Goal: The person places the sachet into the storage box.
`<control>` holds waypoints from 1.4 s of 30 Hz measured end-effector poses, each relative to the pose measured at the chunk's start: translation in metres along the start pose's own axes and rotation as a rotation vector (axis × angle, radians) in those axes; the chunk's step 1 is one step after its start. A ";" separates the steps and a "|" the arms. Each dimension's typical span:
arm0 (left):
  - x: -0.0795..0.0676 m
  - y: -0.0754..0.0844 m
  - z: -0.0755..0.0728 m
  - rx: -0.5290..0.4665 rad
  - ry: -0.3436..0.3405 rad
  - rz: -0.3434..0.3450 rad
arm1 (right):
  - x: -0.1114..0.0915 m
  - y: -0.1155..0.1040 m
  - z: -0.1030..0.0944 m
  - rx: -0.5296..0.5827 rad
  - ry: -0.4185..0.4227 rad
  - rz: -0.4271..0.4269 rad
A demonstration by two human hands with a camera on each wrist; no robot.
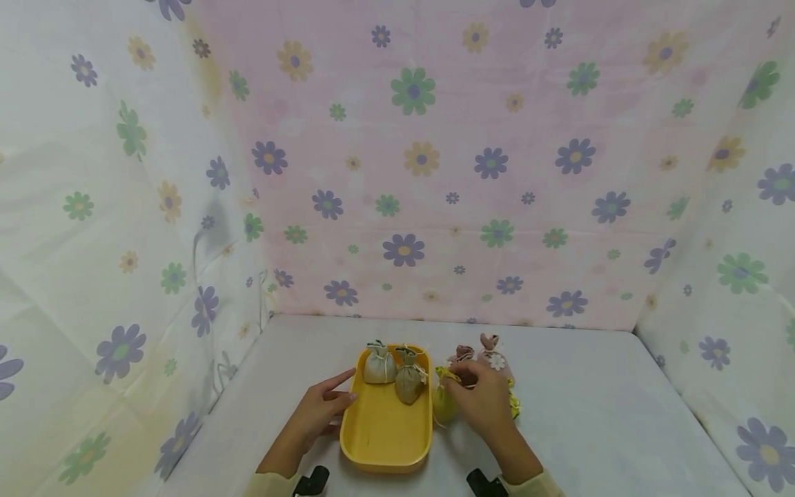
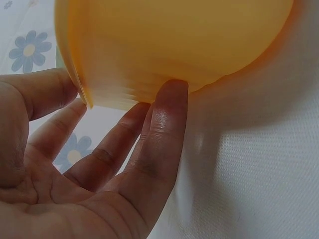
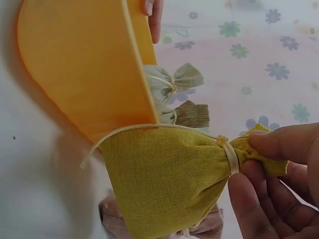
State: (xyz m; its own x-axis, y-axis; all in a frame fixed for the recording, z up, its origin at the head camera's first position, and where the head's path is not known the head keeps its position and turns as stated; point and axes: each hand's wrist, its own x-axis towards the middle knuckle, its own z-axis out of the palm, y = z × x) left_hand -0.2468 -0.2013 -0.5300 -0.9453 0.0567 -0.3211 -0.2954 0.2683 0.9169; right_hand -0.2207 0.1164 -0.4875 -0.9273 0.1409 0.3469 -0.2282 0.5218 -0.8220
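Head view: one tray (image 1: 386, 442), two pouches (image 1: 409, 384) inside; right hand (image 1: 486, 402) pinching one yellow pouch (image 1: 444, 407); left hand (image 1: 310, 414) uncurled, touching tray.

Pale cream sleeves (image 1: 272, 485) and black wrist cameras (image 1: 312, 481)

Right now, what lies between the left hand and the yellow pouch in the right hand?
In the head view, the yellow tray, holding a pale pouch and a brown pouch, lies between the left hand and the yellow pouch.
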 end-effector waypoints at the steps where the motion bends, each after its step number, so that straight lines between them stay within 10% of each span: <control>1: 0.000 0.000 0.000 -0.001 0.001 -0.001 | 0.000 -0.001 0.000 -0.003 0.003 -0.006; 21: 0.003 -0.004 -0.001 -0.029 0.002 -0.015 | 0.008 -0.035 0.005 0.039 0.021 -0.025; 42: 0.000 -0.008 0.005 -0.052 0.002 0.024 | 0.008 -0.042 0.056 0.035 -0.127 -0.058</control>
State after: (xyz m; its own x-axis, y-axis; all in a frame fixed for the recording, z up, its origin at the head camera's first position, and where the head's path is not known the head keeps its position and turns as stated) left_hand -0.2439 -0.1985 -0.5381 -0.9526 0.0606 -0.2982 -0.2791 0.2161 0.9356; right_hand -0.2346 0.0487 -0.4753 -0.9416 0.0027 0.3367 -0.2911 0.4959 -0.8181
